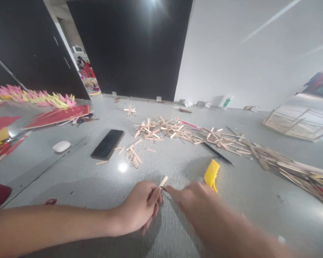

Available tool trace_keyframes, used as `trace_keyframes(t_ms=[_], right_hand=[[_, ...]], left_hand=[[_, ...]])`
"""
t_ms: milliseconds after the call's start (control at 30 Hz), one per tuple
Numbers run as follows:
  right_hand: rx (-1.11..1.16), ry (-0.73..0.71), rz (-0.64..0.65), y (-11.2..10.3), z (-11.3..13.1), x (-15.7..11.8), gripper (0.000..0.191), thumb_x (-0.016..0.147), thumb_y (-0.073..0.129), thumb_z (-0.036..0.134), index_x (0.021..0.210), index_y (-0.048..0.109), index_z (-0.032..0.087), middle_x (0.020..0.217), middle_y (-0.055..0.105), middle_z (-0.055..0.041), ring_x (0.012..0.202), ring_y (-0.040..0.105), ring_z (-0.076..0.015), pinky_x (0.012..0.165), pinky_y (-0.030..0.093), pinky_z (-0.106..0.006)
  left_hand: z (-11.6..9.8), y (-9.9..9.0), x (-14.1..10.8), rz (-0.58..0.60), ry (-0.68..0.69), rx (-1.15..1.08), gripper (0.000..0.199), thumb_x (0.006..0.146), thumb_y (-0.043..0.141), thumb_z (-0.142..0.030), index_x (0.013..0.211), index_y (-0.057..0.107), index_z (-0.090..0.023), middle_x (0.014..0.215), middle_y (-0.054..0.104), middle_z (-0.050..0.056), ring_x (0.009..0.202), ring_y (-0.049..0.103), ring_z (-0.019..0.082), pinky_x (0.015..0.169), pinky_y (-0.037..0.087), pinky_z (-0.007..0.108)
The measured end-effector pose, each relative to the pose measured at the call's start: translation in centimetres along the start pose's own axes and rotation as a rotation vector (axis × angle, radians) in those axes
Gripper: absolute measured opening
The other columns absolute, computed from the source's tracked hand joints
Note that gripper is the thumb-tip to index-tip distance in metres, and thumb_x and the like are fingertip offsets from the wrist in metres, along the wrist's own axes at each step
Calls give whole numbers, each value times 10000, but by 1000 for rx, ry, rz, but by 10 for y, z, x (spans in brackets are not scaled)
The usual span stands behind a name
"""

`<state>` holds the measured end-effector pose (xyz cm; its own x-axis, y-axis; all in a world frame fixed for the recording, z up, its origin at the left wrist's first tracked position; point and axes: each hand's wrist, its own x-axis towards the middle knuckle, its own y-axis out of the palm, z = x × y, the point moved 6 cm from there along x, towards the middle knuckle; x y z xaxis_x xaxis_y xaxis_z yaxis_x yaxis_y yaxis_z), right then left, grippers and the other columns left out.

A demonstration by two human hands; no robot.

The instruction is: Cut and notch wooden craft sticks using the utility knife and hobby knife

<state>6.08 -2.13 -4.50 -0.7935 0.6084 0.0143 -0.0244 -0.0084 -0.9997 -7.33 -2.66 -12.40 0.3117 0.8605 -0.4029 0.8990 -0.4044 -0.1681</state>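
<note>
My left hand (143, 207) is closed around a short flat wooden craft stick (164, 181), whose rounded end points up and away. Across from it, my right hand (196, 200) is smeared by motion, with its index finger reaching to the stick beside my left fingertips. A thin brownish sliver (163, 188) shows where the two hands meet; whether the right fingers grip it I cannot make out. Just beyond the right hand lies a yellow handle-shaped thing (212, 173) with a hooked part, close to the knuckles.
Past my hands spreads a pile of wooden sticks (167, 129), some joined into crosses, with a black pen (219, 154) alongside. A phone (107, 144) and a white case (61, 146) lie to the left. Pink and yellow paper (37, 96) sits at far left, a stick frame (298, 123) at right.
</note>
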Motion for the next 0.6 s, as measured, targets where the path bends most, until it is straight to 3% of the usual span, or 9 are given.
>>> trace_keyframes(t_ms=[67, 133, 200, 333, 433, 500, 600], right_hand=[[-59, 57, -93, 27, 7, -26, 720, 730, 525, -70, 1438, 575, 50, 744, 682, -32, 560, 667, -173, 517, 522, -279], [-69, 63, -120, 45, 10, -43, 727, 773, 439, -99, 1482, 520, 41, 755, 681, -19, 488, 637, -130, 469, 512, -238], [-54, 64, -141, 46, 5, -50, 744, 759, 427, -93, 1473, 544, 83, 763, 694, -13, 497, 642, -115, 482, 513, -208], [-31, 46, -65, 24, -7, -37, 790, 700, 474, -49, 1431, 604, 219, 816, 736, -13, 623, 693, -152, 545, 529, -221], [-89, 51, 9, 9, -9, -17, 739, 622, 515, -24, 1309, 687, 186, 734, 722, -23, 550, 662, -191, 466, 468, -271], [-92, 58, 31, 0, -10, -5, 566, 605, 538, -24, 1088, 760, 169, 691, 702, -33, 526, 642, -206, 463, 438, -302], [-39, 44, 50, -17, -17, 12, 273, 685, 551, -9, 750, 720, 195, 647, 656, -21, 522, 604, -166, 471, 395, -279]], left_hand=[[-1, 0, 0, -11, 12, -3, 434, 1041, 403, -569, 817, 483, -205, 482, 431, -100, 294, 382, 63, 258, 342, 127], [-2, 1, -1, -8, 22, -4, 433, 1039, 412, -564, 815, 494, -203, 468, 426, -99, 297, 375, 62, 266, 335, 122], [-1, 3, -1, 9, 12, -7, 416, 1035, 431, -552, 832, 511, -198, 471, 444, -96, 288, 370, 60, 257, 307, 120], [1, 5, 0, 23, -41, -35, 361, 1034, 423, -546, 899, 478, -216, 519, 503, -93, 273, 373, 73, 232, 302, 149], [-2, 3, 0, 22, -38, -44, 343, 1051, 401, -532, 891, 420, -230, 518, 511, -98, 284, 372, 69, 256, 322, 150], [-5, 2, -1, 31, -20, -32, 371, 1061, 392, -528, 843, 410, -228, 471, 479, -105, 278, 374, 63, 276, 319, 145], [-5, 1, -2, 33, 5, -32, 371, 1055, 430, -521, 828, 397, -229, 510, 514, -95, 290, 408, 57, 289, 326, 141]])
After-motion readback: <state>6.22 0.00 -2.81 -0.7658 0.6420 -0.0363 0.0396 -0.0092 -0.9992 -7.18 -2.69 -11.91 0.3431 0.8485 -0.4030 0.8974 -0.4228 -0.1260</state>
